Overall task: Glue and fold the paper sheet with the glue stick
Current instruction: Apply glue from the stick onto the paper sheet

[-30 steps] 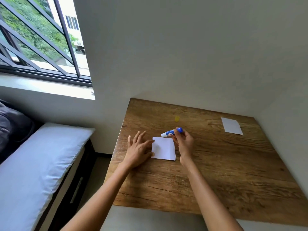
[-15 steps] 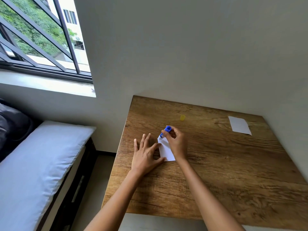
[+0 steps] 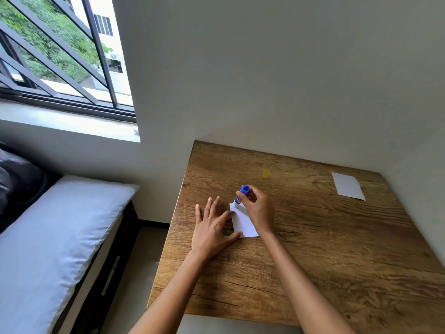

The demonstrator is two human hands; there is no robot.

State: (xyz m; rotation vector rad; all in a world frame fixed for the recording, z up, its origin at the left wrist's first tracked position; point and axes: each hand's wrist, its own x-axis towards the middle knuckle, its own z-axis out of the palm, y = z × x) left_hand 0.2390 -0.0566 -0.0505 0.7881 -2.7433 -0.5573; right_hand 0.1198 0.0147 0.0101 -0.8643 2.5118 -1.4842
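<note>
**Glue meets paper, fold to come**

Left hand (image 3: 212, 227), fingers spread flat, pins the paper sheet (image 3: 242, 224) beside its fingertips. Right hand (image 3: 256, 208) fingers clamp the glue stick (image 3: 241, 194) upright on the sheet's far corner; folding apparently remains.

Blue glue stick (image 3: 242, 194), white paper sheet (image 3: 242, 224), brown wood-grain table (image 3: 337, 249), yellow cap (image 3: 266, 173)

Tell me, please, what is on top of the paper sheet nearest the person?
On the paper sheet the left hand presses its left edge and the glue stick, gripped by the right hand, touches its far corner. That hand covers the right part, so glue there cannot be seen.
</note>
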